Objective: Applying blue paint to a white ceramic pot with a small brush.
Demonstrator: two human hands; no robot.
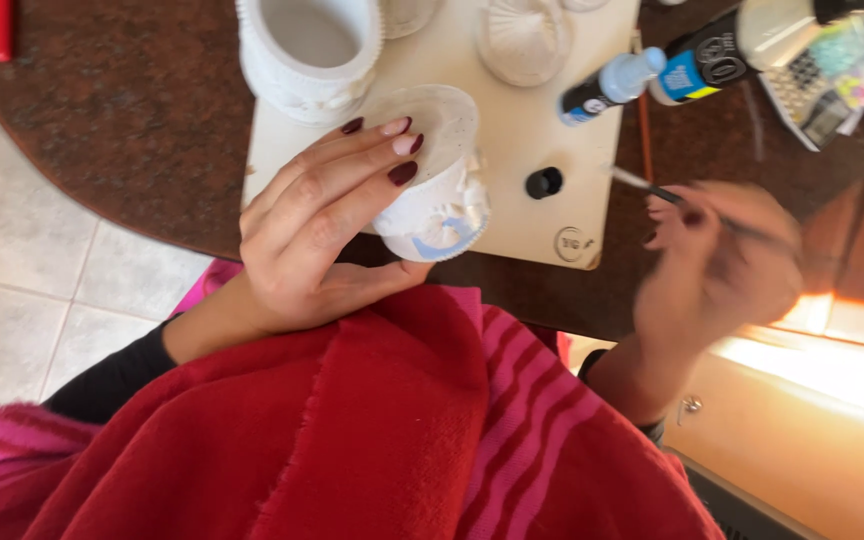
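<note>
Matt, chalky white plaster pot (430, 195) – rough red woven cloth (392, 430) below, speckled polished stone table (122, 110).

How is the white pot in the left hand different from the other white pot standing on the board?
The held pot is tipped on its side in the left hand; the standing pot sits upright on the board, untouched. The held pot has a blue painted patch near its base; the standing pot shows only white. The held pot looks smaller. Both are white, round, open-topped, with raised relief outside.
</note>
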